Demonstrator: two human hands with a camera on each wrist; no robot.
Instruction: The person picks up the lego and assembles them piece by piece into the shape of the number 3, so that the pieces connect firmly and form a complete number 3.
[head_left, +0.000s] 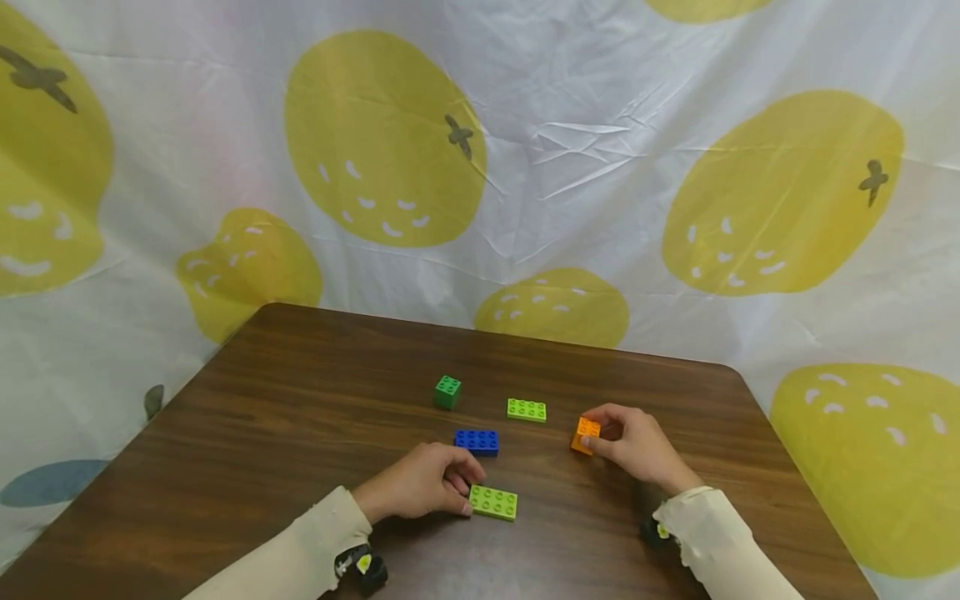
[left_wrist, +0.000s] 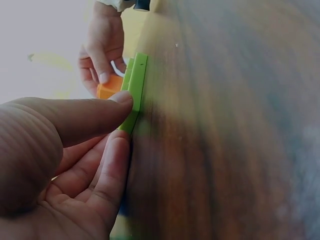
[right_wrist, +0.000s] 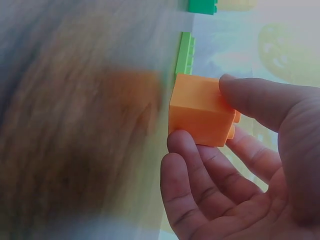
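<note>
My left hand (head_left: 429,482) pinches the left end of a flat lime-green building brick (head_left: 497,503) between thumb and fingers. That brick's edge (left_wrist: 136,85) runs past the thumb tip in the left wrist view. Farther right, my right hand (head_left: 641,443) holds an orange block-shaped brick (head_left: 586,435), thumb on one side and fingertips on the opposite one. In the right wrist view the orange brick (right_wrist: 200,110) shows its smooth sides, its studs facing the palm side. Just beyond my left fingers lies a blue brick (head_left: 477,442).
A second flat lime-green brick (head_left: 527,409) lies behind, left of the right hand. The tall green brick (head_left: 447,392) stands farther back to the left. All rest on a dark wooden table (head_left: 300,400), with a fruit-print cloth (head_left: 540,208) hanging behind its far edge.
</note>
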